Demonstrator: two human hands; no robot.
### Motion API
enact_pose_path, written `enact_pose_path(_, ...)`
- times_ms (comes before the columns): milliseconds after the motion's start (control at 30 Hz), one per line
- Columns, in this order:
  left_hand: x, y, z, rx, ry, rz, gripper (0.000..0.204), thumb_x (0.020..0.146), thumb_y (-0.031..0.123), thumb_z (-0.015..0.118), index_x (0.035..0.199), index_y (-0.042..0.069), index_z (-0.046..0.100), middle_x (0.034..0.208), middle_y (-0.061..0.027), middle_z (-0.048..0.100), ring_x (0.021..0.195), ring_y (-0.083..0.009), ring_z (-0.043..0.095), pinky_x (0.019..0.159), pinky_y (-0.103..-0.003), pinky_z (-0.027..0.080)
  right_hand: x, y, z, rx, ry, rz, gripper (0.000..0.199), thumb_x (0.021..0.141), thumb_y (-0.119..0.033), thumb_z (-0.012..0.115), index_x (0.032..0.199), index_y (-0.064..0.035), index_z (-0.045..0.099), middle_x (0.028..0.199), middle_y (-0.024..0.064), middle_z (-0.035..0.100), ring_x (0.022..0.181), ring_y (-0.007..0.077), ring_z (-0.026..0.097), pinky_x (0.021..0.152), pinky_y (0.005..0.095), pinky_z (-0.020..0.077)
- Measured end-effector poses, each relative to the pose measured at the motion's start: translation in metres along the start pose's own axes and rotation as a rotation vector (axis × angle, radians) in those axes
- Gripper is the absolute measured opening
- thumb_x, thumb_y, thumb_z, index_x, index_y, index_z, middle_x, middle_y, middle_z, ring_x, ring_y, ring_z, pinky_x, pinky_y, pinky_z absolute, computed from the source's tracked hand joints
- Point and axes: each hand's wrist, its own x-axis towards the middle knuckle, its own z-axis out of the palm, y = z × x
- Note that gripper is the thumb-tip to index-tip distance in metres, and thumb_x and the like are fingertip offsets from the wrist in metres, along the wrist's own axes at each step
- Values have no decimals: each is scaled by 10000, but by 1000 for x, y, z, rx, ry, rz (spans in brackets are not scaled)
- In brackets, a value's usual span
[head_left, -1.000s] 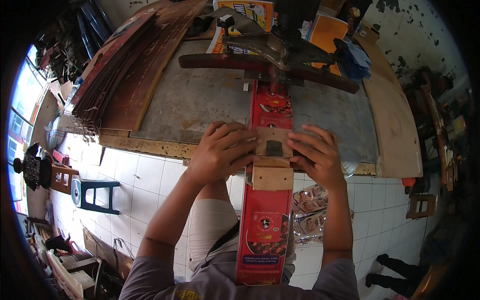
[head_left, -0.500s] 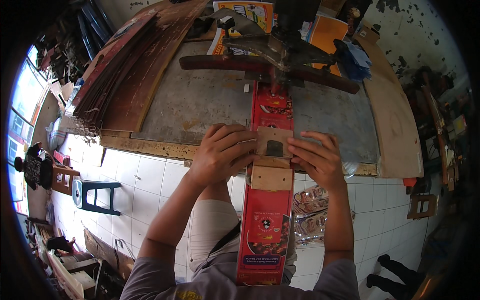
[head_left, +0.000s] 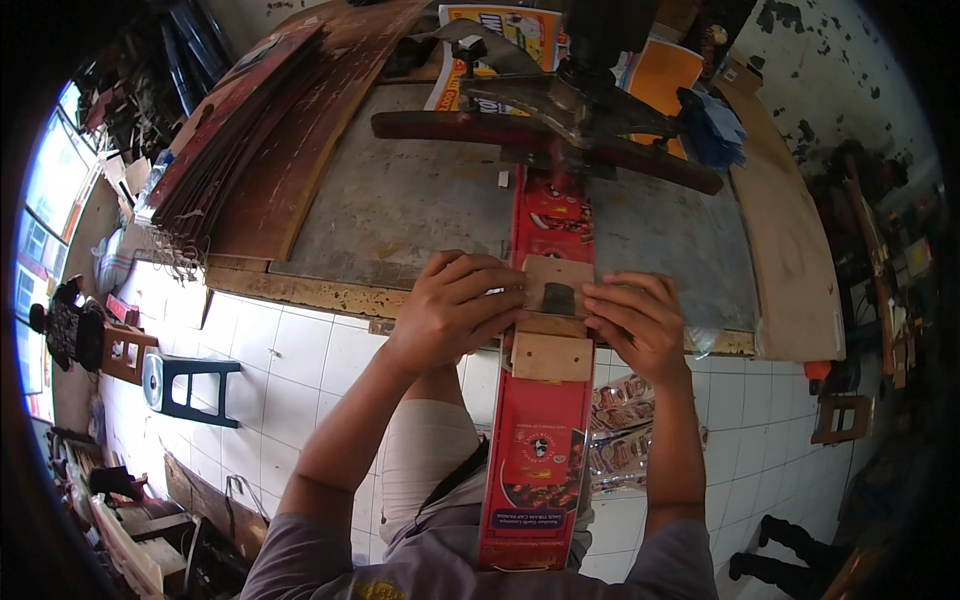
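A long red printed strip (head_left: 540, 410) runs from my lap up over the table's front edge and under a dark metal crossbar tool (head_left: 560, 135). Across the strip sits a light wooden block (head_left: 557, 272) with a dark rounded patch in its face. Just below it a second wooden piece (head_left: 551, 357) with two small holes lies against the strip. My left hand (head_left: 462, 303) grips the block's left side, fingers curled with the thumb below. My right hand (head_left: 638, 315) presses on the opposite side with bent fingers. Its thumb is mostly hidden.
Brown boards (head_left: 255, 130) are stacked along the table's left side. Printed sheets (head_left: 500, 50) and blue papers (head_left: 712, 125) lie behind the crossbar. A dark plastic stool (head_left: 190, 387) stands on the tiled floor at left. Clear-wrapped packets (head_left: 622, 425) rest below the right forearm.
The whole view has shifted slightly, putting the table and crossbar a little further right. Both hands keep their hold at the sides of the wooden block.
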Motion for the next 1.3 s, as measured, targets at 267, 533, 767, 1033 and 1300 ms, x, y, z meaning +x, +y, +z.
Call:
enact_pose_path(267,-1,0,0,12,1,1,213,847,214,883,1033,134,816,1194,24,790,1103,-195,722,956,-398,536,-2,0,0,-10,17,5,284,832,-215,894,1095,-135,825,1228,-25,804,1160,221,718,970,395,491)
enact_pose_path(533,-1,0,1,3,-6,-7,211,840,209,891,1024,135,816,1196,31,797,1088,-184,724,946,-392,539,-2,-2,1,-9,35,8,291,814,-204,901,1088,-139,828,1200,-39,812,1142,213,724,946,383,495)
enact_pose_path(767,0,2,-2,-23,7,-29,289,825,210,905,1081,129,798,1216,8,785,1098,-210,722,956,-403,532,-3,-2,-5,27,25,29,336,886,-286,874,1178,-134,809,1286,12,778,1150,247,713,964,404,499)
enact_pose_path(1033,-36,14,-8,-52,61,-199,354,859,164,847,1191,120,734,1254,-44,743,1128,-281,688,976,-428,506,-10,-73,-14,3,-113,34,450,925,-382,837,1289,-128,766,1365,66,700,1239,277,655,1028,437,514)
enact_pose_path(1300,-65,29,1,-71,64,-240,396,870,161,839,1237,117,697,1295,-64,702,1184,-307,667,1021,-471,485,-7,-92,-6,44,-162,166,416,863,-206,886,1241,-94,755,1394,80,677,1284,324,641,1073,486,536)
